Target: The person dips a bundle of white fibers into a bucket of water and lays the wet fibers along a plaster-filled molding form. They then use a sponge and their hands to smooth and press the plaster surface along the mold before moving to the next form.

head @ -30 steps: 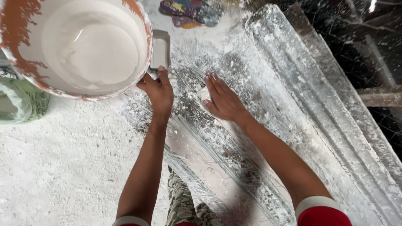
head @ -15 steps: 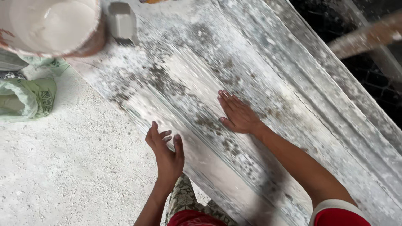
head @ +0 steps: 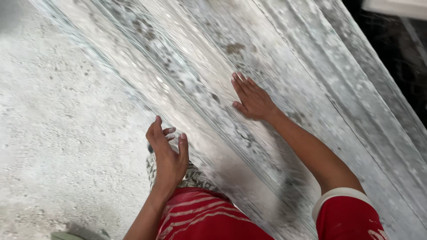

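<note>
A long grey-white moulded slab (head: 284,58) with ridges and grooves runs diagonally across the view, coated in wet plaster. My right hand (head: 252,98) lies flat on its middle ridge, fingers together and stretched out. My left hand (head: 168,153) hovers at the slab's near edge, fingers loosely spread and holding nothing. My red striped shirt (head: 200,218) and red sleeve (head: 347,218) fill the bottom of the view.
A rough white plaster-dusted floor (head: 58,133) lies to the left of the slab. A dark area (head: 400,58) borders the slab at the upper right. A patterned trouser leg (head: 193,178) shows below my left hand.
The view has shifted along the slab, so the white bucket and green bag are gone from sight. My left hand came away from the bucket to the slab's edge. My right hand stays flat on the slab.
</note>
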